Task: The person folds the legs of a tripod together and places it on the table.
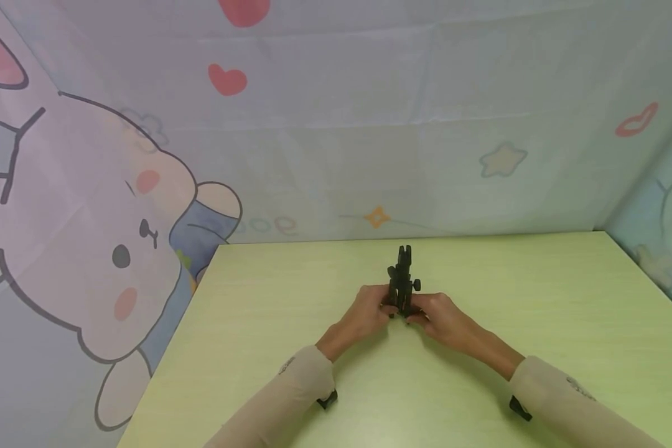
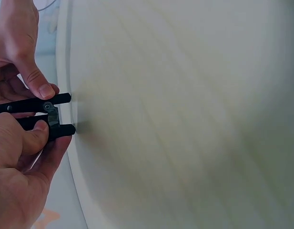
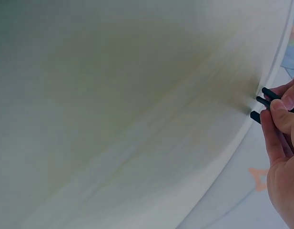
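A small black folding stand [image 1: 403, 277] stands upright at the middle of the table, with slim legs and a knob on either side. My left hand [image 1: 368, 309] grips its lower left part between thumb and fingers. From the other side, my right hand [image 1: 443, 317] pinches the lower right part. In the left wrist view, the left thumb presses on one leg, while the right hand [image 2: 20, 43] holds the leg beside it. Several leg ends poke out past the right hand [image 3: 285, 138] in the right wrist view. Fingers hide parts of the stand.
The pale yellow-green table [image 1: 257, 298] carries the stand. Behind it hangs a cloth backdrop [image 1: 336, 168] printed with hearts and stars. A large rabbit print [image 1: 89, 218] covers the left side cloth.
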Motion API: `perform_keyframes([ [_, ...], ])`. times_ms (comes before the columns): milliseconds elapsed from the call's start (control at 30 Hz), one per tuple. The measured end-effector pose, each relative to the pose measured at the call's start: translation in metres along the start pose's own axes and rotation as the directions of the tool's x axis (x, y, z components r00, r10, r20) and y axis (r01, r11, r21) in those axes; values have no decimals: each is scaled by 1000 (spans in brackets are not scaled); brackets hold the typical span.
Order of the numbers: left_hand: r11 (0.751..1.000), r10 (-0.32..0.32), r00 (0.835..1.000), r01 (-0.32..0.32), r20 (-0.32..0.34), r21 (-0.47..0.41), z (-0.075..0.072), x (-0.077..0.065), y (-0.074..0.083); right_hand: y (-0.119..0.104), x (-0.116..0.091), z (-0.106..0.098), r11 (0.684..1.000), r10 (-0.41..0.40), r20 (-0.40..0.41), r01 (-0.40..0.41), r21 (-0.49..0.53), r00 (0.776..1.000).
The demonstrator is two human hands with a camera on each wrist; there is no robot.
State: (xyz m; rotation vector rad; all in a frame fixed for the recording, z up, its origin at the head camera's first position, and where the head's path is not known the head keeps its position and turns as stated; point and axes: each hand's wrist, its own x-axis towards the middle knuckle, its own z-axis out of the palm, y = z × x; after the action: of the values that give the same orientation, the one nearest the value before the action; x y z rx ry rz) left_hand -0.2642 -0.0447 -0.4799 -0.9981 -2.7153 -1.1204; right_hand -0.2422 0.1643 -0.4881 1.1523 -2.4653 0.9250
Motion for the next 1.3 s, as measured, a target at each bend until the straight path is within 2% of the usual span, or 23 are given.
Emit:
perform_keyframes([
  [167, 999, 18, 1000, -18, 1, 29, 2, 1, -2, 2, 0, -1, 999, 9, 3, -9, -31, 1000],
  [333, 1000, -19, 1000, 18, 23, 21, -1, 1, 1, 2, 1, -2, 999, 2, 13, -1, -50, 1000],
  [500, 999, -27, 999, 26, 27, 26, -2, 1, 2, 4, 3, -4, 995, -14, 48, 18, -98, 999],
  [767, 999, -25, 999, 24, 26, 47, 2, 3, 1, 12, 1, -9, 983, -79, 112, 95, -155, 991],
  [1033, 999, -21, 999, 19, 43, 43, -1, 4, 1, 19, 1, -9, 966, -148, 108, 167, -196, 983],
  [1133, 999, -27, 998, 26, 51, 25, -4, 5, 0, 22, 4, -7, 980, -118, 108, 133, -150, 987],
  [1300, 999, -36, 996, 39, 77, -38, -6, 5, -4, 27, 8, -7, 999, 50, 119, -49, -13, 992],
])
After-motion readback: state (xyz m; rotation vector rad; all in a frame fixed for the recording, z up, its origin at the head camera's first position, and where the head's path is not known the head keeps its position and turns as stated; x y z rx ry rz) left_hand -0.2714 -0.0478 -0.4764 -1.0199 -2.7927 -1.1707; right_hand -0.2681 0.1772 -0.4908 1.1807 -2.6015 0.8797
